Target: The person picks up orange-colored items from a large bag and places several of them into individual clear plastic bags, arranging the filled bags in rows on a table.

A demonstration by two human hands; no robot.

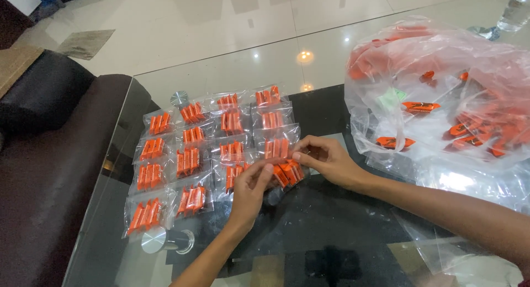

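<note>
Fingers [298,156] of both hands pinch small clear packet [287,172] of orange sachets near counter [331,232] centre, beside packet rows [210,143]; best keep top edge taut, aligned, pressing evenly.

Single head view, looking steeply down and forward, close over glass table [309,66]; no second view.

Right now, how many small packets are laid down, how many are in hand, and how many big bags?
Laid packets: 15
Held packet, pinched by left hand and right hand: 1
Big bag: 1
Total: 17
</note>
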